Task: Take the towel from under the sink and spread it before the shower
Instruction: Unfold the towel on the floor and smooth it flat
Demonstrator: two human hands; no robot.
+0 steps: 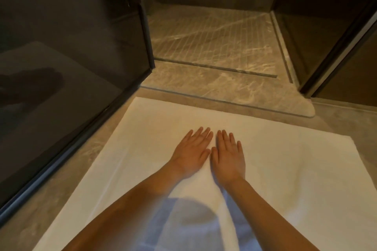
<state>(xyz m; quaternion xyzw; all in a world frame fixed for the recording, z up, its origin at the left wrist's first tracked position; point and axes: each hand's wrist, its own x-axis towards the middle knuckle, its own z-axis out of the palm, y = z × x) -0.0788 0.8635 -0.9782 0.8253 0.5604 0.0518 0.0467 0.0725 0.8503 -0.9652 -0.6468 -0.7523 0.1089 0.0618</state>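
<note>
White rectangular terry towel [265,169] lies flat on floor at frame centre, before the marble shower threshold [224,91]. Left hand [191,155] and right hand [228,157] press it, fingers straight, side by side.

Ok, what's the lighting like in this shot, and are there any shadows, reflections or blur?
Head view: dim, warm light; a bluish shadow falls on the near end of the towel between the forearms. Head view again: the dark glass panel on the left faintly mirrors the towel, the wide angle bends its frame, and the left hand and right hand look slightly soft.
</note>
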